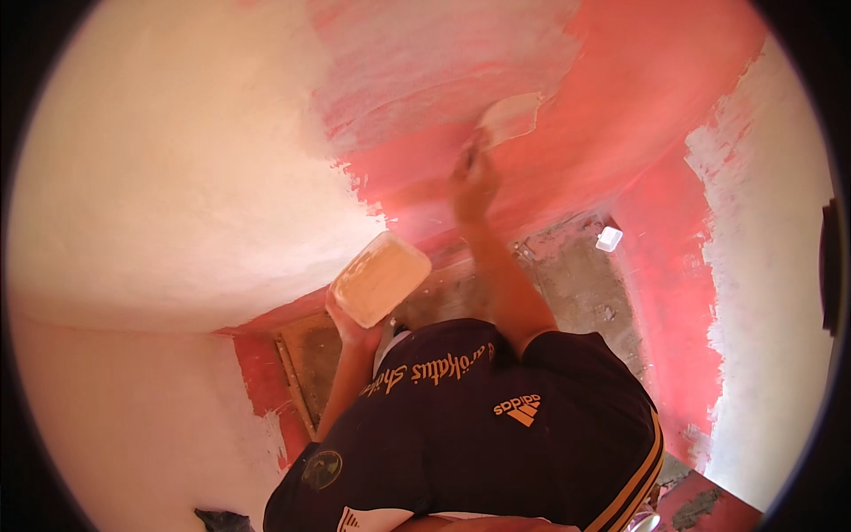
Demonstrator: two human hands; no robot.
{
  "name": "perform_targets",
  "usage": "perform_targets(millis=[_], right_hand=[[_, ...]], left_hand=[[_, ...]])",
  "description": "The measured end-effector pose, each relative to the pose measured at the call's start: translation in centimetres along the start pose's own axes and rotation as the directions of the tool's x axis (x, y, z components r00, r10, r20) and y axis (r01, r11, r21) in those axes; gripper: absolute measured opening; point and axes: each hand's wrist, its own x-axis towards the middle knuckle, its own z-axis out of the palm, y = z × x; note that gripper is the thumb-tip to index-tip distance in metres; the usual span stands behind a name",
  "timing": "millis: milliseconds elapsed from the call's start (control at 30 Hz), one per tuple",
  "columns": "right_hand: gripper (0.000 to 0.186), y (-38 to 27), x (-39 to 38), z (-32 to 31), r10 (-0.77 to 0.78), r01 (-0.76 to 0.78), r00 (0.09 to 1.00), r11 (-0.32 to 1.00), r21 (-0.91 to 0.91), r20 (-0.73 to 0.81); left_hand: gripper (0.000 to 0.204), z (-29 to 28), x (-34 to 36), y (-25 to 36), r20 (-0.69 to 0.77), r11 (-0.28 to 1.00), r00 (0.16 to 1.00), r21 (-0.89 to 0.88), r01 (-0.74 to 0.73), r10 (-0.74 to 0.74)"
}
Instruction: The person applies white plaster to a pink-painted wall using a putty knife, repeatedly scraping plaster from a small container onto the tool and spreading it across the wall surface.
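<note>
Up against the broad, red-painted wall (647,97), just above the middle of the view, it's the right hand (475,188) doing the reaching! Fingers closed around the handle of a wide, pale-bladed spatula (512,119), a touch blurred, with the blade's broad edge angled up and to the right over the red. Whether its whole edge meets the surface, I cannot tell.

Down and to the left, the left hand (356,332) has a firm hold on a pale, peach-toned rectangular tub (383,278) with rounded corners, gripping it at its lower left side. That tub sits tilted in the air in front of the wall, well apart from the spatula, its broad face toward the camera and whitish smears along its left side.

And look at that wall! A smooth, cream-coloured coating (186,168) fills the left side, ending in a ragged edge just above the tub; a thinner, streaky pinkish film lies across the upper middle, left of the spatula. Over on the right, another ragged border, white against red. Below, on the brownish, marked floor (581,288), lies a small white object (609,238), near the foot of the wall.
</note>
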Motion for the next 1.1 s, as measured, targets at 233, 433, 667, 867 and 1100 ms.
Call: perform_targets(millis=[233, 433, 667, 867, 1100], right_hand=[[0.036, 1.1, -8.0, -1.1, 0.036, -0.037, 0.993, 0.999, 0.013, 0.109], [0.029, 2.6, 7.1, -5.5, 0.320, -0.357, 0.905, 0.930, -0.090, -0.281], [0.040, -8.9, -10.4, 2.2, -0.025, 0.007, 0.972, 0.997, 0.079, 0.232], [0.040, -2.3, -4.3, -1.9, 0.410, -0.403, 0.909, 0.911, 0.089, -0.079], [0.033, -3.3, -2.3, 2.6, 0.282, -0.326, 0.932, 0.927, -0.185, -0.226]], left_hand=[[0.039, -3.6, -1.2, 4.0, -0.094, 0.982, 0.991, -0.174, 0.079, -0.096], [0.046, -4.2, -0.2, 6.8, -0.137, 0.970, 0.979, -0.209, 0.122, -0.153], [0.060, -11.7, 2.6, 7.6, -0.016, 0.971, 0.997, 0.227, 0.079, -0.077], [0.085, -10.6, 3.4, 12.8, -0.118, 0.987, 0.980, 0.002, 0.159, -0.158], [0.087, -15.3, 5.7, 12.8, 0.232, 0.668, 0.965, 0.699, -0.255, 0.126]])
